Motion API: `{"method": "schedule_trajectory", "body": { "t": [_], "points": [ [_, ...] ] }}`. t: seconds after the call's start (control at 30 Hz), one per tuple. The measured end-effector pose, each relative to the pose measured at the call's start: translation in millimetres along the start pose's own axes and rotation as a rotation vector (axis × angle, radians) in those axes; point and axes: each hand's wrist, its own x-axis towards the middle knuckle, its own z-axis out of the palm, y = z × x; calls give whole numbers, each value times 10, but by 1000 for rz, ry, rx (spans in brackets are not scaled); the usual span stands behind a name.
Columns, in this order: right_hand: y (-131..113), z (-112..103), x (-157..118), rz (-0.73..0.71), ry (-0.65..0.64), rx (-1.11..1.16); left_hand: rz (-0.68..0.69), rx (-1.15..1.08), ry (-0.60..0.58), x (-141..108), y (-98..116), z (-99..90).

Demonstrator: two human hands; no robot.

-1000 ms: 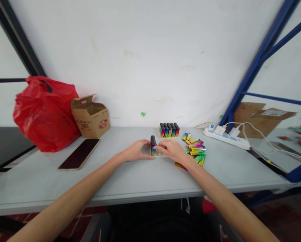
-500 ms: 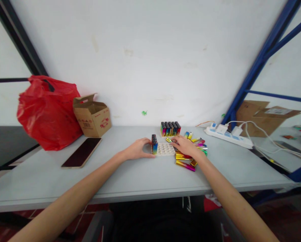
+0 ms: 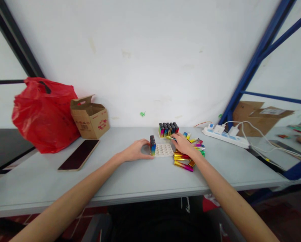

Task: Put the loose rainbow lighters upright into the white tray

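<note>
A white tray with rows of round holes [image 3: 164,150] lies on the table in front of me. Along its left end stands a row of black-topped, rainbow-coloured lighters [image 3: 152,146]. My left hand [image 3: 137,150] grips that end, thumb at the front and fingers behind. Above the tray's back right corner, my right hand [image 3: 182,143] pinches a yellow-gold lighter [image 3: 170,137], tilted nearly flat. Partly under my right wrist, a loose pile of shiny lighters [image 3: 183,165] in gold, purple and green lies right of the tray. Behind stands a filled block of lighters [image 3: 168,130].
At the left, a phone [image 3: 79,155], an opened cardboard box [image 3: 91,119] and a red plastic bag [image 3: 45,114] rest on the table. A white power strip [image 3: 224,137] with plugs and cables lies at the right, by a blue metal frame [image 3: 251,70].
My head view has shifted slightly, moving everything a little left in the picture. My right hand still pinches the lighter near the tray's back edge; my left hand stays at the tray.
</note>
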Motion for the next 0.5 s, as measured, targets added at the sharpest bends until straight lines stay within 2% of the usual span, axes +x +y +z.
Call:
{"method": "schedule_trajectory", "body": {
  "t": [0.17,0.23,0.3,0.37,0.5],
  "points": [
    [-275,-86,5,125,55,730,14,-8,0,-9,8,-4],
    [-387,-114,-10,108,27,891,20,-16,4,-11,8,-2],
    [-455,-128,-27,67,-20,884,22,-22,10,-10,3,4],
    [-477,-129,-37,37,-6,774,22,-21,16,-6,-6,12],
    [-443,-108,-38,-9,193,569,27,-19,14,-1,-16,17]
  ]
}}
